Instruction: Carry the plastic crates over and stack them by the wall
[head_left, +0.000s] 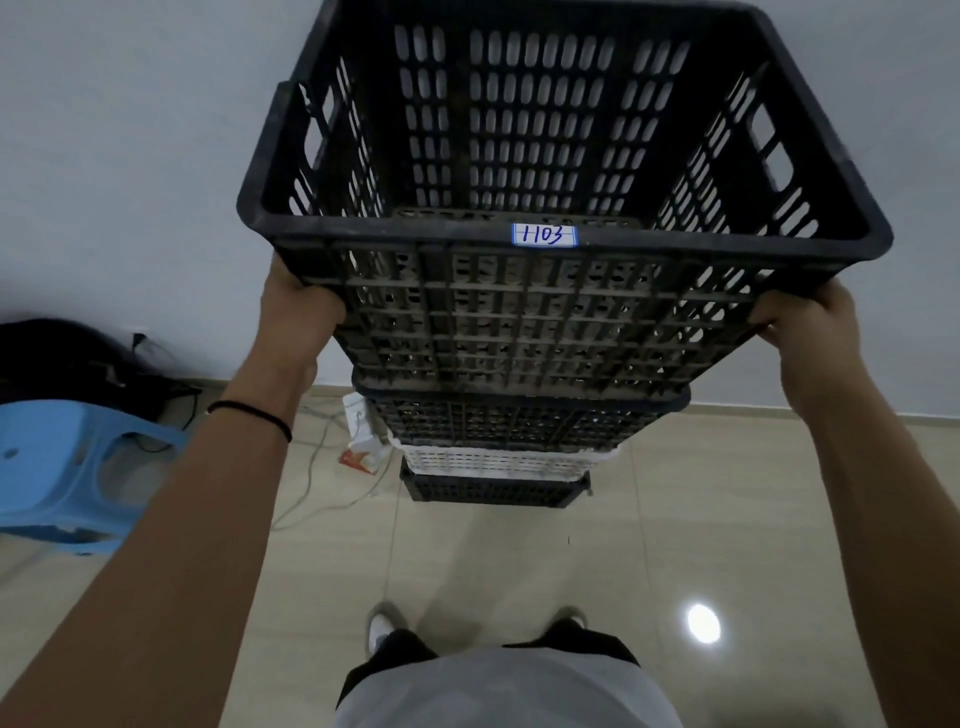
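While we stand facing the wall (130, 156), our left hand (301, 306) and right hand (802, 322) are set wide apart, each curled under the near rim corners of the black slotted crate (545, 312) labelled 1103, which sits atop or just above the stack of crates (498, 447) on the tiled floor (519, 561) against the wall. We judge this the placing step; whether the crate has fully seated we cannot tell. Next we should square it over the stack, lower it home, then let go.
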